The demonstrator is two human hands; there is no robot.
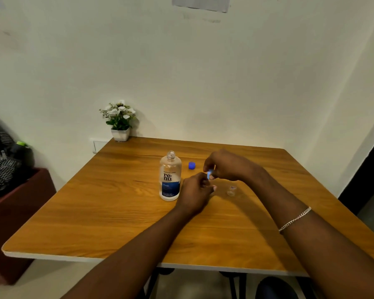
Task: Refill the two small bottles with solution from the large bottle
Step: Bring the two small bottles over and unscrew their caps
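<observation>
Where label shows, large bottle (170, 176) reads "renu".

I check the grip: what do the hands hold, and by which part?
The left hand grips a small bottle, mostly hidden; the right hand pinches its light blue cap from above.

On the table (95, 212), the large bottle (170, 176) stands left of the hands; its cap (191, 165) lies behind-right, a small bottle (231, 190) farther right (flowerpot (120, 134) at the back-left corner).
</observation>
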